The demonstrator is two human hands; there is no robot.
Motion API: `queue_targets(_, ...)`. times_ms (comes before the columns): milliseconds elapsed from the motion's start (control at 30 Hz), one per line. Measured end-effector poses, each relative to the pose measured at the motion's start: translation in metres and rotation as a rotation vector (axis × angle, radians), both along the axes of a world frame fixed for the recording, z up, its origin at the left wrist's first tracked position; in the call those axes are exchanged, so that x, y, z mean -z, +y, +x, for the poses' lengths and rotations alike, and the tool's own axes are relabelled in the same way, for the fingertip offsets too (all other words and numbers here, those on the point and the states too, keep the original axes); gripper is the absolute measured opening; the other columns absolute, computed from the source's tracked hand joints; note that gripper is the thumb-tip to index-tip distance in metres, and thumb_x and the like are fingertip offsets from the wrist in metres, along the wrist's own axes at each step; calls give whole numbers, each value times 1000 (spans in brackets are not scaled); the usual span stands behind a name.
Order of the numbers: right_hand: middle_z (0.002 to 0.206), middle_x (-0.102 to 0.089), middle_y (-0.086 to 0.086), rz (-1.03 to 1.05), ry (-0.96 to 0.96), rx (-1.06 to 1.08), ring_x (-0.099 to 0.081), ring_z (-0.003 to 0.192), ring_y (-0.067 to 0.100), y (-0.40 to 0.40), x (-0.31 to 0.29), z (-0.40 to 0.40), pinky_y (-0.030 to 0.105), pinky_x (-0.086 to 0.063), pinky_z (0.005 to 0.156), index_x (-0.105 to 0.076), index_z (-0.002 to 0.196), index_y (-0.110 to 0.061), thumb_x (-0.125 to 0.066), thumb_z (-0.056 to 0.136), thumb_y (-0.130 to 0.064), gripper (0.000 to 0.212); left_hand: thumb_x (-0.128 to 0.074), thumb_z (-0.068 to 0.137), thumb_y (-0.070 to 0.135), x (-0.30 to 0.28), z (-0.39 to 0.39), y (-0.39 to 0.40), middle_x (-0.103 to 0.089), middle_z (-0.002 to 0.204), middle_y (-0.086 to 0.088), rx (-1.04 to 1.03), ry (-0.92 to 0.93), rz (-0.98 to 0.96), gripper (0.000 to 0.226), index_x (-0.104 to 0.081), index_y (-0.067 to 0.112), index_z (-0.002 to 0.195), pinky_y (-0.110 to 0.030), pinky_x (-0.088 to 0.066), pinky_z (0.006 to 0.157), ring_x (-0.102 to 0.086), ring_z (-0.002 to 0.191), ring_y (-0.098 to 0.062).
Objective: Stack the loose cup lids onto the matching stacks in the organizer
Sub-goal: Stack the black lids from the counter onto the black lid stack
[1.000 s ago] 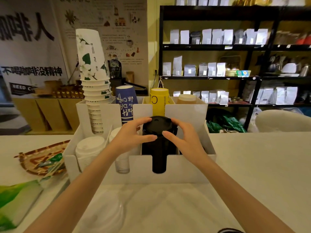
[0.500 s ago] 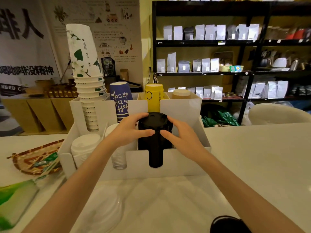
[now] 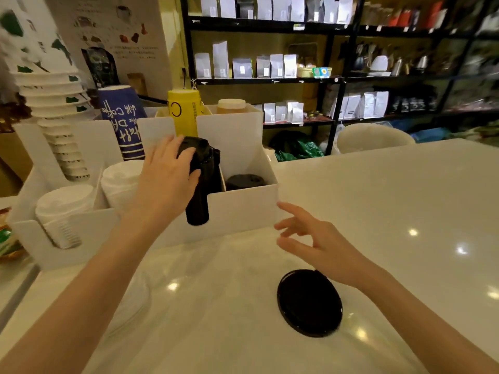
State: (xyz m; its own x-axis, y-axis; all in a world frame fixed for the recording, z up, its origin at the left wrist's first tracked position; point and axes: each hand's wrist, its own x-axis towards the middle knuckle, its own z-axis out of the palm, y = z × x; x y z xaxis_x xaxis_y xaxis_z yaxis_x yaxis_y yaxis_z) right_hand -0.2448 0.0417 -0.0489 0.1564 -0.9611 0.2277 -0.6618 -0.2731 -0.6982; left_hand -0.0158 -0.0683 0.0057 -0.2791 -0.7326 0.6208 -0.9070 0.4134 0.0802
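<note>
Left hand (image 3: pixel 168 179) steadying the black lid stack (image 3: pixel 201 182); right hand (image 3: pixel 314 242) spread, hovering at 12 o'clock of the loose black lid (image 3: pixel 310 302): pinching its rim lightly.

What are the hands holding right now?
The left hand grips the top of the black lid stack. The right hand is open and empty.

Paper cup stacks (image 3: pixel 51 103), shelved white pouches (image 3: pixel 275 66), counter (image 3: pixel 405 201)

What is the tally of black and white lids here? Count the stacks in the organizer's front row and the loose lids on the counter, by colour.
White lid stacks: 2
Black lid stacks: 2
Loose black lids: 1
Total: 5
</note>
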Motion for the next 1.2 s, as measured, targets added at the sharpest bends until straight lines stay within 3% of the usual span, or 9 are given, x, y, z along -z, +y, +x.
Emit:
queue_targets(133, 125, -54, -14, 116, 72, 69, -47, 113, 2, 32, 25, -23, 21, -39, 95, -39, 129, -40, -50, 86, -41, 44, -46, 88, 31, 26, -35, 34, -38, 143, -19, 164, -33, -39, 48, -42, 6, 128, -45, -16, 112, -28, 137, -33)
queue_targets(200, 124, -49, -18, 145, 75, 107, -43, 115, 1, 44, 34, -31, 20, -36, 98, -41, 126, -41, -52, 84, -43, 43, -37, 86, 45, 40, -51, 56, -34, 147, -12, 299, 2, 88, 57, -36, 13, 133, -36, -13, 110, -26, 138, -27)
queue_targets(300, 120, -42, -21, 162, 71, 152, -38, 110, -5, 57, 43, -37, 8, -32, 86, -43, 124, -41, -56, 82, -43, 44, -26, 79, 62, 63, -65, 85, -21, 153, 1, 465, 20, 313, 72, -20, 24, 139, -24, -7, 109, -16, 140, -13)
queue_targets(467, 108, -50, -26, 131, 60, 161, -45, 110, -1, 65, 45, -39, 17, -35, 93, -52, 119, -33, -57, 82, -40, 37, -34, 70, 71, 99, -74, 118, -7, 153, 14, 562, 28, 565, 84, -6, 33, 140, -18, -7, 109, -7, 138, -2)
queue_targets(600, 98, -51, -32, 101, 18, 166, -49, 107, 2, 66, 47, -37, 23, -39, 96, -59, 109, -31, -61, 81, -36, 29, -53, 68, 66, 115, -79, 133, -23, 145, 9, 550, 39, 586, 89, -16, 26, 138, -15, -16, 105, -21, 133, -7)
queue_targets(767, 104, -58, -15, 82, 12, 174, -50, 104, 3, 62, 52, -40, 25, -41, 92, -60, 109, -28, -60, 80, -37, 30, -59, 60, 65, 112, -80, 134, -42, 119, 13, 567, 159, 651, 78, -35, 33, 126, -21, -38, 95, -42, 108, -4)
queue_targets(967, 100, -63, -11, 45, -103, 165, -55, 98, 2, 44, 37, -35, 19, -42, 86, -65, 100, -29, -50, 88, -31, 19, -81, 54, 39, 95, -70, 116, -49, 124, 10, 515, 444, 839, 91, -36, 23, 132, -20, -41, 94, -48, 113, -6)
queue_targets(1067, 106, -64, -8, 37, -212, 153, -55, 99, 0, 27, 25, -27, 5, -39, 81, -64, 105, -24, -46, 91, -25, 23, -84, 51, 29, 84, -59, 100, -50, 127, 6, 499, 557, 838, 87, -42, 22, 127, -13, -43, 87, -50, 113, -6)
queue_targets(1200, 101, -63, -15, -18, -291, 114, -55, 99, -2, 2, 3, -8, 1, -41, 76, -61, 107, -25, -42, 93, -23, 24, -83, 52, 24, 57, -41, 84, -49, 118, 10, 494, 631, 730, 72, -47, 28, 114, 4, -40, 73, -51, 102, 2)
